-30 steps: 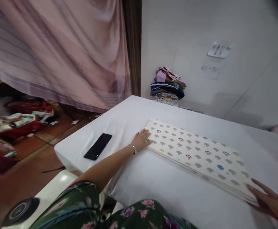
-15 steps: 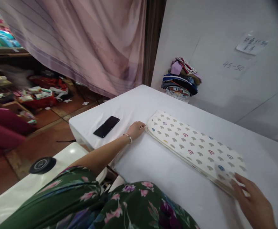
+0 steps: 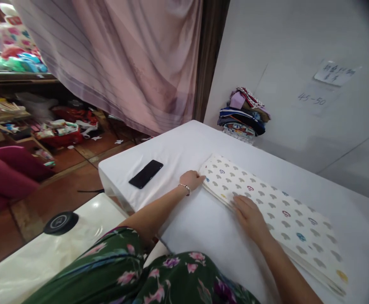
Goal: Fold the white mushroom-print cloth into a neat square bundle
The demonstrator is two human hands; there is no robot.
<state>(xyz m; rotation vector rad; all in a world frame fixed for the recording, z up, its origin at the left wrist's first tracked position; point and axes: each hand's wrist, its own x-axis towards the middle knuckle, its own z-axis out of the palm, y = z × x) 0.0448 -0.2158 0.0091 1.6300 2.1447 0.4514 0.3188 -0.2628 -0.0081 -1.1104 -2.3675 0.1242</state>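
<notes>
A long folded white cloth (image 3: 292,228), printed with grey mushroom-like shapes and a few red, blue and yellow ones, lies flat in layers on the white-covered table (image 3: 187,139). At its left end, my left hand (image 3: 192,180) pinches the corner, thumb against the top layer; some of its fingers are hidden by the cloth. My right hand (image 3: 249,214) rests at the near long edge, left of the middle. Its fingers are stretched out over the printed surface.
A black phone (image 3: 146,173) lies on the table left of my left hand. Stacked folded clothes (image 3: 243,114) stand by the white wall. A cream surface (image 3: 86,228) at lower left bears a round black object (image 3: 61,223). A pink curtain (image 3: 140,63) hangs behind.
My right hand has moved left from the cloth's right end to its near edge, close to my left hand. My left hand has come onto the corner. The view has shifted slightly.
</notes>
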